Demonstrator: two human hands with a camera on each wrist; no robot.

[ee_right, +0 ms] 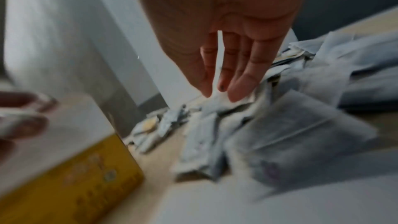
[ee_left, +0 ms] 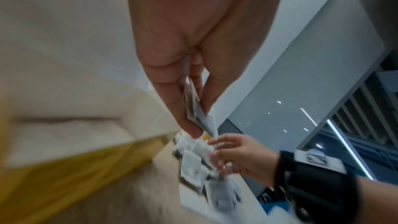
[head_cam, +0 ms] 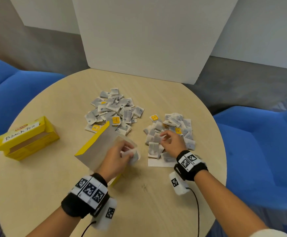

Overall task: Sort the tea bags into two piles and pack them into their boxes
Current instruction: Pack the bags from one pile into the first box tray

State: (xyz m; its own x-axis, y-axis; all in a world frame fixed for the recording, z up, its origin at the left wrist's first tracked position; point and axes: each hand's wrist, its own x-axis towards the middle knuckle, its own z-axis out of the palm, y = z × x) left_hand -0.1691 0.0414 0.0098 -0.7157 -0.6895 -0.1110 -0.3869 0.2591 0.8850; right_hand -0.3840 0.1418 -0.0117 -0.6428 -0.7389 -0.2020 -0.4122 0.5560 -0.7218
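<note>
The left hand (head_cam: 117, 158) pinches a few tea bags (head_cam: 135, 155) over the open box (head_cam: 95, 147), while the right hand (head_cam: 171, 141), fingers relaxed, touches the near pile (head_cam: 170, 134) at its 12 o'clock.

Pale matt wood-grain round table (head_cam: 36, 177), yellow printed cardboard tea box (head_cam: 26, 139) at left, raw grey inside on the centre box flap (head_cam: 100, 147), thin white paper tea bags (head_cam: 115, 110), blue cloth chairs (head_cam: 259, 151)
</note>
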